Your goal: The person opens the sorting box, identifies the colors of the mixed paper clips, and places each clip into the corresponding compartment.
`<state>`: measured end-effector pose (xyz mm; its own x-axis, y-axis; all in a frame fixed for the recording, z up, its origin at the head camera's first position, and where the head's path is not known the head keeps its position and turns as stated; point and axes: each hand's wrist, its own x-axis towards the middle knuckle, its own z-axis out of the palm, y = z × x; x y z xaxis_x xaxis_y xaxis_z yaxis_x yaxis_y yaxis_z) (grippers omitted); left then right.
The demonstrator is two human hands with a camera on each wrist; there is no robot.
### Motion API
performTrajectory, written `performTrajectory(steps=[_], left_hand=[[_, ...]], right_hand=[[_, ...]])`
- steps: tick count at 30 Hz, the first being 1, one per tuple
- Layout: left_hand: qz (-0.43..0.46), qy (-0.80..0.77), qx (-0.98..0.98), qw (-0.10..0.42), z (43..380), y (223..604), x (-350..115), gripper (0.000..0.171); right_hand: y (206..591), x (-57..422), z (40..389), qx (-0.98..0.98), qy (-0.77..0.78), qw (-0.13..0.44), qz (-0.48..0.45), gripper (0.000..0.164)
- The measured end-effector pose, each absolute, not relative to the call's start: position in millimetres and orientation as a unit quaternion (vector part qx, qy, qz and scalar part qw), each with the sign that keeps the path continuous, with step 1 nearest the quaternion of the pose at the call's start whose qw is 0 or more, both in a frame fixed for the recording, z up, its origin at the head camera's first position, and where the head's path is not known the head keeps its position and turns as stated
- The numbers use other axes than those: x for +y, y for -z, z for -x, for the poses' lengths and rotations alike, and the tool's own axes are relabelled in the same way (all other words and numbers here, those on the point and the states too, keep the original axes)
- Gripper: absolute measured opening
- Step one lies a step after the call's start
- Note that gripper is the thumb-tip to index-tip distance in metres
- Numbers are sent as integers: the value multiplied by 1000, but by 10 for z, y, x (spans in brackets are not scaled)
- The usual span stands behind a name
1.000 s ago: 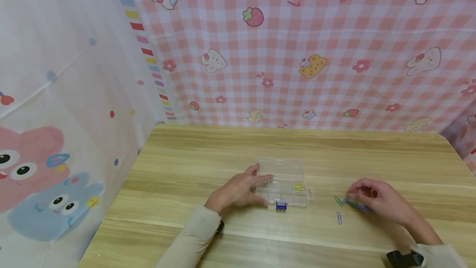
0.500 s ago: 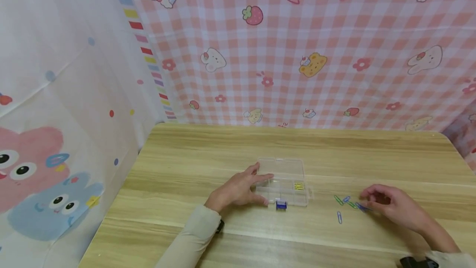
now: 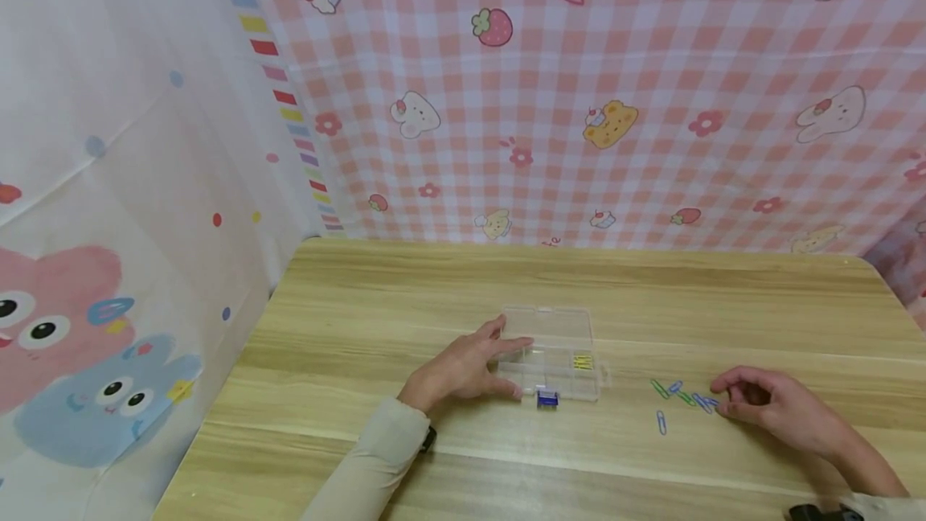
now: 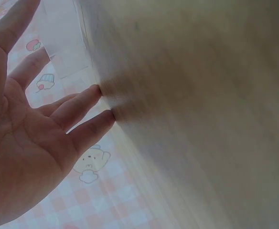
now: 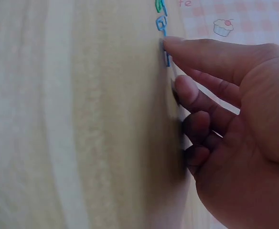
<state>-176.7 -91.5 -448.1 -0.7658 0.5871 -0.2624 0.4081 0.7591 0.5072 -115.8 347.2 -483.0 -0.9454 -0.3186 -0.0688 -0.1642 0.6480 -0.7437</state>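
Note:
My left hand (image 3: 463, 364) rests with spread fingers at the left side of a clear plastic compartment box (image 3: 560, 380), its lid standing open toward the back. In the left wrist view, straight fingertips (image 4: 106, 114) meet the table. Yellow paper clips (image 3: 582, 363) lie in a right compartment. At the box's front edge sits a small dark blue piece (image 3: 547, 399). Over the table to the right, my right hand (image 3: 777, 408) has loosely bent fingers. Its thumb tip touches a blue paper clip (image 5: 166, 58); the index tip stands apart from the thumb.
Left of my right hand lie green paper clips (image 3: 659, 389) and more blue ones, with a single blue paper clip (image 3: 661, 423) nearer me. The wooden table (image 3: 405, 288) ends at a pink checked cloth (image 3: 456, 159) behind and a white printed cloth (image 3: 181, 183) at left.
My right hand has drawn back to the right from over the paper clips, uncovering several blue and green ones. My left hand and the box have stayed in place.

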Motion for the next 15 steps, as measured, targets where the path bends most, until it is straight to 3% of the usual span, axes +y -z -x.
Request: performTrajectory(steps=[15], left_hand=[[-278,-218,913,204,1768,4479,-914,77]], right_hand=[[4881,3452,1133,902,406,73,123,8]])
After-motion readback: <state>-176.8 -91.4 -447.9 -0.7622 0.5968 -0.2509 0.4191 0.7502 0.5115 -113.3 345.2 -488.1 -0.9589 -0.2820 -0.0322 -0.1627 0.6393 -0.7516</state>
